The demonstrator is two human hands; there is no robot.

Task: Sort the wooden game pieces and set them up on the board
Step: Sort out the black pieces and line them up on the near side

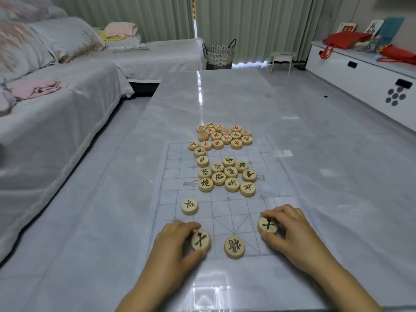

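Gripped two black-lettered pieces, one in each hand, at the near end of the board [225, 208]. Pinched the left piece [201, 240] between thumb and curled fingers of the left hand [177, 242], tipped up with its face toward the camera, at the board's near-left corner; judged to be mid-placement rather than set down. Cupped the right piece [267, 224] in the right hand [290, 228], fingertips curled over its far rim and thumb at its near side, lying about flat on the board's near-right lines. Read as a matched pair, same character on both, most likely meant for the points either side of the general piece [234, 247], standing at the middle of the board's near edge and apart from both hands.

Saw a lone black piece [189, 206] at the board's left edge, a little farther in. Found the other black pieces [227, 175] bunched at the board's middle, many touching, and the red pieces [225, 136] packed across the board's far edge. Judged as sorted by colour, with set-up begun on the near side only.

Had open grid between the board's near rows and its middle bunch, enough for sliding either held piece inward without a knock. Expected tighter work at the board's middle: lifting straight up, not dragging. Beyond the board's far edge and both sides, more of the glossy table [225, 97]; past the board's left side, well apart, the covered sofa [56, 131].
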